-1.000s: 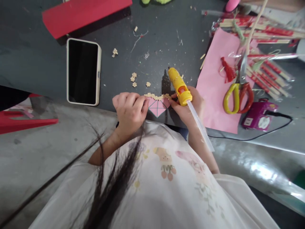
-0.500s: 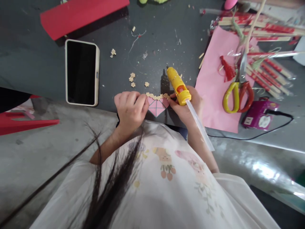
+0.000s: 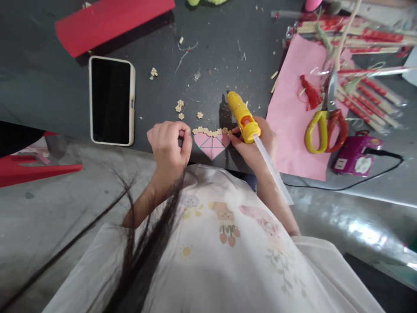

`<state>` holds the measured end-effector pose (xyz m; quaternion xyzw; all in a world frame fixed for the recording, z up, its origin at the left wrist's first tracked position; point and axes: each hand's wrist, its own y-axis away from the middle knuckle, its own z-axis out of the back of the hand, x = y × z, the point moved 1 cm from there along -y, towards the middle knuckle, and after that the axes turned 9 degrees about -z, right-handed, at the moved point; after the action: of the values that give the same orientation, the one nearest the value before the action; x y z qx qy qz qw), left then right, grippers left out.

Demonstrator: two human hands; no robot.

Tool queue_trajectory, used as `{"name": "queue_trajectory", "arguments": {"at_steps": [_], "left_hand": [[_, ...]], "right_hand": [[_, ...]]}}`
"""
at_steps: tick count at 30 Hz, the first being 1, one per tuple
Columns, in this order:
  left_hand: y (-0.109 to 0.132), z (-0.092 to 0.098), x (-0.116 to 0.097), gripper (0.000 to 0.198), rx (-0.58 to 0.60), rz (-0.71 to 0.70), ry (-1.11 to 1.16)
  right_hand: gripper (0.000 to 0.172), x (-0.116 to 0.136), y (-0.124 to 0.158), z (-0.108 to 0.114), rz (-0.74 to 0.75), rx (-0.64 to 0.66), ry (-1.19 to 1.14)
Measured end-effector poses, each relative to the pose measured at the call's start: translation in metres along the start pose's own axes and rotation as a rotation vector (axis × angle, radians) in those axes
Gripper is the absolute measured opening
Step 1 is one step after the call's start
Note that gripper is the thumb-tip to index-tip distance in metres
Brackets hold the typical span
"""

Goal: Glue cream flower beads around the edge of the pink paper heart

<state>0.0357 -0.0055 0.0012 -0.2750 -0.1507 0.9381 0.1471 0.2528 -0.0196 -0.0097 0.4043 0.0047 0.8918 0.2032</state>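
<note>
A pink paper heart [image 3: 212,146] with dark lines lies near the table's front edge, small cream flower-shaped pieces [image 3: 211,132] along its top. Just off its left side is my left hand [image 3: 170,143], thumb and forefinger pinched together; whether anything is between them I cannot make out. My right hand [image 3: 259,145] grips a yellow glue gun [image 3: 243,113], its nozzle pointing away from me and a clear glue stick [image 3: 272,167] trailing from the back. The fingertips of that hand touch the heart's right edge. Several loose flower pieces [image 3: 180,105] lie beyond the heart.
A phone [image 3: 110,100] lies at left, below a red folded piece [image 3: 114,26]. On the right are pink paper [image 3: 289,104], scissors [image 3: 329,117], a red tassel [image 3: 311,93], wrapped chopsticks [image 3: 371,93] and a purple box [image 3: 356,154] with a black cable.
My left hand has drawn away to the left from the heart, so its left side shows now. The right hand and glue gun have stayed in place.
</note>
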Motion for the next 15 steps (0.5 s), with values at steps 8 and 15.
{"name": "queue_trajectory", "arguments": {"at_steps": [8,15], "left_hand": [[-0.021,0.006,0.022,0.017,0.157,-0.268,-0.052],[-0.038,0.009,0.034,0.022,0.316,-0.479,-0.043]], "right_hand": [[0.034,-0.004,-0.003,-0.001,-0.011,0.022,-0.017],[0.039,-0.007,-0.003,-0.004,-0.008,0.034,-0.047]]}}
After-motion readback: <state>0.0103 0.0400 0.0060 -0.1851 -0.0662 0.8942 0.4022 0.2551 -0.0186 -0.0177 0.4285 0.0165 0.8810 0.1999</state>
